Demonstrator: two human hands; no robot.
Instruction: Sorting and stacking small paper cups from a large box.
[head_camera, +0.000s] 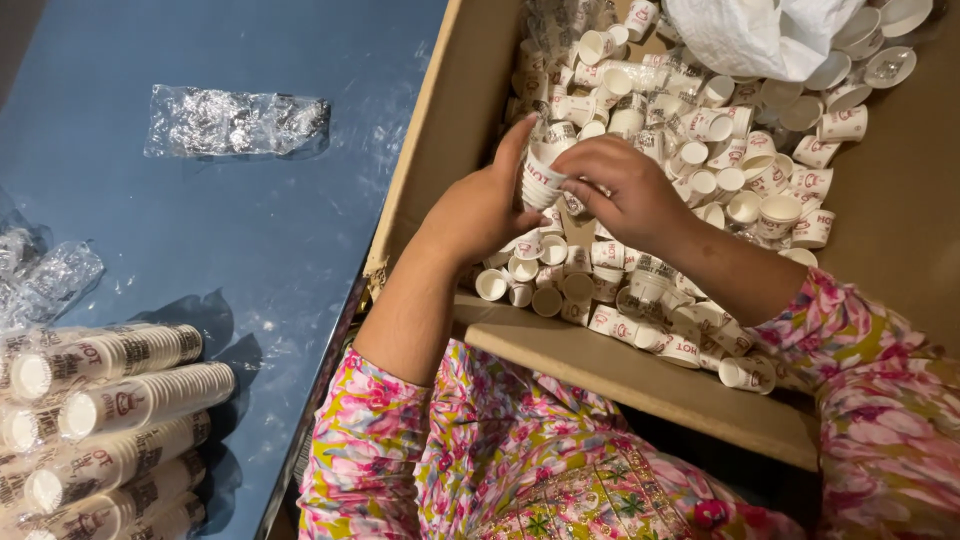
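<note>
My left hand (490, 205) grips a short stack of paper cups (538, 175) over the cardboard box (440, 130); my right hand (620, 190) pinches at its end (loose cups (720, 170) heaped beneath). Wrapped cup stacks (120, 400) lie near left on the blue table (250, 240).

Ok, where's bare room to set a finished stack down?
Bare blue table lies between the crumpled plastic wrapper and the wrapped cup stacks. The cardboard box is crowded with loose cups, where the left hand and right hand work.
</note>
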